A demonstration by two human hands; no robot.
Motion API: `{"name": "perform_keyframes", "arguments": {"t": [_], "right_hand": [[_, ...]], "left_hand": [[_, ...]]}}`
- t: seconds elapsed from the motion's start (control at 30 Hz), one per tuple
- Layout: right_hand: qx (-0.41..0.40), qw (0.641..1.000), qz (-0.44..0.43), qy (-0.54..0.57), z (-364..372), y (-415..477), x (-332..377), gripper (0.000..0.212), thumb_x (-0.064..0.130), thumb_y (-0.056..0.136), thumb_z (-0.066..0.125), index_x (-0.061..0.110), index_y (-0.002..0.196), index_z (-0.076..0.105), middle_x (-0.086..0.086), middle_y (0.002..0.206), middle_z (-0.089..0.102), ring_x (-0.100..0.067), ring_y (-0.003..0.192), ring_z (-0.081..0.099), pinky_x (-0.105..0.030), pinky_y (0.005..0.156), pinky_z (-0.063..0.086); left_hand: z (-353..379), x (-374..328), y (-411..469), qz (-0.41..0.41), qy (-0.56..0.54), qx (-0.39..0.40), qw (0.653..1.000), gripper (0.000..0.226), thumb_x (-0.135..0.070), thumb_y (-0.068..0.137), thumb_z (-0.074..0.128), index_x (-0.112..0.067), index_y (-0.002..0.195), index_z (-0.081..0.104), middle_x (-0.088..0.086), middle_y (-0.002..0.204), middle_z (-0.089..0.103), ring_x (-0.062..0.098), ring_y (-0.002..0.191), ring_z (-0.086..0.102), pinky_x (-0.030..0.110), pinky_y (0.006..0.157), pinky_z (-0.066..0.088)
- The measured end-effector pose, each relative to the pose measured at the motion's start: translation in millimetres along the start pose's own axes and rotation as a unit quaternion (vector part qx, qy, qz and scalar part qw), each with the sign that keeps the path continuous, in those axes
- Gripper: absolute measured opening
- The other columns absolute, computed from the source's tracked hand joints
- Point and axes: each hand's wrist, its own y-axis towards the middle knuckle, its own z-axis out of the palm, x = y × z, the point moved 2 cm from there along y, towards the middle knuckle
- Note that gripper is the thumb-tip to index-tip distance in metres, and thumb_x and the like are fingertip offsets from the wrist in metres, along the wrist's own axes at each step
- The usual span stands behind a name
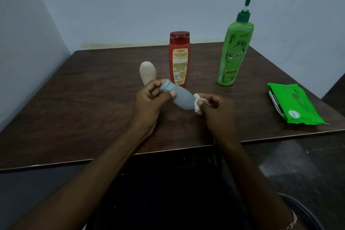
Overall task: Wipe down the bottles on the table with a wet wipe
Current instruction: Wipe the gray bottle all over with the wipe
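A small grey-blue bottle [182, 99] with a light blue cap is held tilted above the middle of the brown table [84, 99]. My left hand [149, 102] grips its cap end, thumb on the neck. My right hand [216, 108] pinches a crumpled white wet wipe [197, 101] against the bottle's base. Behind stand a red bottle [178, 59] with a dark red cap, a cream bottle [147, 74] partly hidden by my left fingers, and a tall green pump bottle [235, 50] at the right.
A green wet-wipe pack [293, 104] lies flat near the table's right edge. Pale walls close in behind and at the left. A dark round rim [306, 211] shows at the bottom right, below the table's front edge.
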Motion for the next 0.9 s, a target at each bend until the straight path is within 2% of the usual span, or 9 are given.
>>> {"name": "perform_keyframes", "arguments": {"t": [0.1, 0.23, 0.3, 0.4, 0.5, 0.6, 0.73, 0.83, 0.9], "right_hand": [[0.055, 0.998, -0.009, -0.005, 16.6, -12.3, 3.3, 0.017, 0.007, 0.089, 0.069, 0.013, 0.105, 0.074, 0.002, 0.092, 0.076, -0.006, 0.083, 0.073, -0.019, 0.071, 0.057], [0.097, 0.995, -0.025, -0.019, 34.3, -25.0, 5.6, 0.015, 0.006, 0.088, 0.069, 0.012, 0.101, 0.076, 0.001, 0.088, 0.077, -0.006, 0.079, 0.072, -0.023, 0.075, 0.058], [0.064, 0.997, -0.034, -0.029, 29.5, -26.1, 7.1, 0.017, 0.010, 0.089, 0.069, 0.015, 0.104, 0.075, 0.006, 0.092, 0.076, -0.002, 0.082, 0.071, -0.022, 0.076, 0.057], [-0.035, 0.992, -0.098, -0.065, 9.3, -25.1, 15.1, 0.022, 0.015, 0.092, 0.068, 0.018, 0.113, 0.071, 0.010, 0.101, 0.071, 0.004, 0.091, 0.067, -0.010, 0.076, 0.052], [-0.063, 0.958, -0.250, -0.129, -3.4, -19.7, 26.3, 0.028, 0.009, 0.090, 0.068, 0.013, 0.118, 0.069, 0.002, 0.109, 0.066, -0.002, 0.099, 0.064, -0.013, 0.083, 0.050], [0.006, 0.897, -0.361, -0.256, -1.8, -10.8, 29.7, 0.029, 0.005, 0.090, 0.064, 0.006, 0.119, 0.067, -0.008, 0.110, 0.063, -0.011, 0.096, 0.060, -0.015, 0.081, 0.048], [0.099, 0.829, -0.405, -0.372, 1.2, -3.6, 26.2, 0.038, 0.014, 0.084, 0.056, 0.003, 0.119, 0.066, -0.016, 0.109, 0.061, -0.028, 0.096, 0.057, -0.036, 0.074, 0.052], [0.105, 0.805, -0.425, -0.401, -2.2, -6.6, 23.5, 0.034, 0.001, 0.082, 0.067, 0.001, 0.116, 0.066, -0.018, 0.107, 0.061, -0.030, 0.093, 0.057, -0.037, 0.071, 0.051], [0.108, 0.804, -0.423, -0.403, -4.0, -6.5, 21.8, 0.030, 0.002, 0.082, 0.065, 0.001, 0.113, 0.067, -0.017, 0.107, 0.060, -0.029, 0.093, 0.056, -0.037, 0.071, 0.050]], "left_hand": [[2.4, 2.6, 0.1, -0.019, -0.014, -0.006, 1.000, 0.027, -0.004, 0.093, 0.071, -0.002, 0.120, 0.069, 0.012, 0.109, 0.078, 0.023, 0.102, 0.074, 0.038, 0.091, 0.059], [1.9, 1.0, -4.1, 0.015, 0.083, 0.018, 0.996, 0.026, -0.022, 0.098, 0.069, -0.006, 0.118, 0.070, 0.011, 0.107, 0.077, 0.024, 0.100, 0.074, 0.039, 0.087, 0.060], [2.4, -3.1, -6.9, 0.030, 0.146, 0.024, 0.989, 0.025, -0.026, 0.100, 0.066, -0.010, 0.119, 0.070, 0.007, 0.108, 0.076, 0.020, 0.099, 0.074, 0.038, 0.083, 0.062], [8.9, -7.0, -12.0, 0.002, 0.160, 0.051, 0.986, 0.026, -0.024, 0.098, 0.070, -0.010, 0.119, 0.069, 0.008, 0.102, 0.075, 0.017, 0.079, 0.075, 0.031, 0.063, 0.062], [11.3, -3.6, -11.6, -0.003, 0.255, 0.059, 0.965, 0.019, -0.031, 0.089, 0.080, -0.026, 0.105, 0.073, 0.001, 0.089, 0.075, 0.011, 0.070, 0.070, 0.029, 0.063, 0.060], [9.3, 2.1, -10.6, -0.010, 0.306, 0.086, 0.948, 0.018, -0.033, 0.084, 0.083, -0.029, 0.099, 0.076, -0.006, 0.089, 0.077, 0.009, 0.081, 0.071, 0.043, 0.077, 0.062], [10.3, 4.0, -11.6, 0.015, 0.351, 0.107, 0.930, 0.021, -0.028, 0.085, 0.083, -0.026, 0.105, 0.078, -0.006, 0.091, 0.078, 0.008, 0.082, 0.072, 0.048, 0.080, 0.060], [9.9, 3.7, -10.6, 0.009, 0.355, 0.105, 0.929, 0.023, -0.025, 0.085, 0.083, -0.027, 0.107, 0.078, -0.008, 0.093, 0.078, 0.005, 0.084, 0.072, 0.043, 0.082, 0.061], [10.7, 3.6, -10.8, 0.013, 0.362, 0.108, 0.926, 0.022, -0.025, 0.085, 0.083, -0.027, 0.106, 0.079, -0.009, 0.090, 0.078, 0.004, 0.081, 0.072, 0.039, 0.079, 0.062]]}}
